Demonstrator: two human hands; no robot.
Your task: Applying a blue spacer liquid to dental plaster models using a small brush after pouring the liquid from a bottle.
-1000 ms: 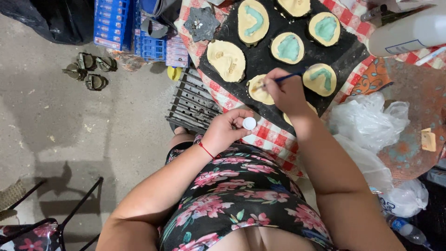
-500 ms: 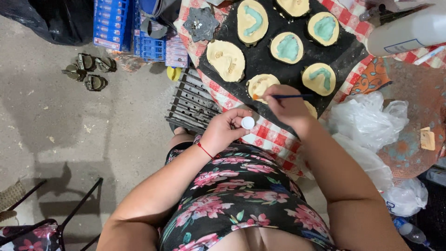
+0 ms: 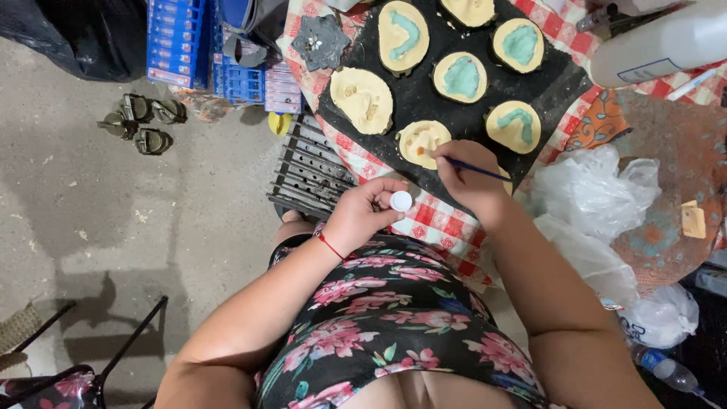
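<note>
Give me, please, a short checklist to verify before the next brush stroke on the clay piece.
1. Right hand grips the brush: ok.
2. Brush tip on the cream clay piece, orange paint at the tip: ok.
3. Left hand holds the small white cap in its fingers: ok.
4. Paint remaining in the cap: cannot tell.
5. Black board lies flat on the checked cloth: ok.

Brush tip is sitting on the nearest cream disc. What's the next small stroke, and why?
Probably drag the brush a little further along the raised shape on the nearest disc. The right hand has the tip on its left part, where only a small orange dab shows, while the other discs carry full teal fills. The left hand holds a small white cap close by.
</note>
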